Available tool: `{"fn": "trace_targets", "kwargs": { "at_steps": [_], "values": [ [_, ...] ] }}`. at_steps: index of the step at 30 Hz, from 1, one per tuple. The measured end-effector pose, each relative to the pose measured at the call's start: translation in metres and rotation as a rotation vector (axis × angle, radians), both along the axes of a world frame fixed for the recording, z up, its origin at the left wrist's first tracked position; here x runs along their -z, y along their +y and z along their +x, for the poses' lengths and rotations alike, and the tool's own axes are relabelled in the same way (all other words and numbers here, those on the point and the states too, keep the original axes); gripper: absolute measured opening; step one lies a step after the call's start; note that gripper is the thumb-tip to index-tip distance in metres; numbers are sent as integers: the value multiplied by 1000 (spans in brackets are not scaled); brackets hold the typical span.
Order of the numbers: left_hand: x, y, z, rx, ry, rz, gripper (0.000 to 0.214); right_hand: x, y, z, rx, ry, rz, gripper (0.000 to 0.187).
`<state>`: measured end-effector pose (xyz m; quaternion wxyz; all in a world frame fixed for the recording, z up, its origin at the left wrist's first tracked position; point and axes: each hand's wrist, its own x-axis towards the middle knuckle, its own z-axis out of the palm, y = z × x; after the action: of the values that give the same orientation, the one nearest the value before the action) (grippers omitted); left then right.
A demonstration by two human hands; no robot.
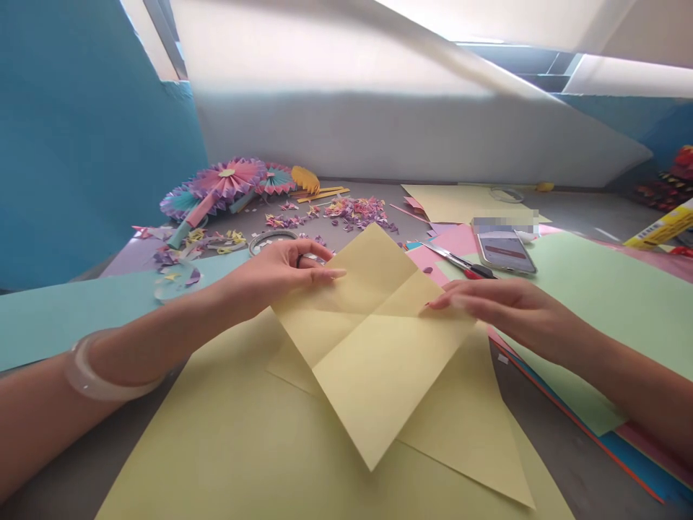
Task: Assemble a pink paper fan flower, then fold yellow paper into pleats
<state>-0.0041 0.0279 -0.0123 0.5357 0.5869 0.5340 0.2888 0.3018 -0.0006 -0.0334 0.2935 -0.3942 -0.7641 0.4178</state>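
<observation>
From where I stand, the left hand pinches the upper left edge of a creased yellow square between thumb and fingers; the right hand pinches it near its right corner. The square slants between both grips, above larger yellow sheets. Beyond the right grip lie a bladed tool and a phone; beyond the left, pleated paper fans.

I count two hands, my left hand and right hand, on one creased yellow sheet; one bangle, one ring, three pleated paper fans, one phone, and paper scraps beyond my counting.
</observation>
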Motion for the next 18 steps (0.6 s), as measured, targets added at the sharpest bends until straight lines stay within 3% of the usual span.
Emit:
{"fn": "trace_targets", "kwargs": {
  "at_steps": [2,7,10,13,15,18],
  "values": [
    [-1,-2,1,-3,-34,-12,36,0,0,-5,55,28,-47,18],
    [-1,-4,4,-18,-39,-2,49,-2,3,-7,217,103,-128,19],
    [0,-4,3,32,42,153,55,-3,6,1,327,111,-189,26],
    [-3,-3,-6,96,114,383,63,-4,9,10,548,226,-167,33],
    [-8,-7,-14,251,239,488,62,-5,11,13,664,318,-133,32],
    [-18,-22,-21,643,546,564,62,-7,12,11,708,391,-111,28]
  ]
}}
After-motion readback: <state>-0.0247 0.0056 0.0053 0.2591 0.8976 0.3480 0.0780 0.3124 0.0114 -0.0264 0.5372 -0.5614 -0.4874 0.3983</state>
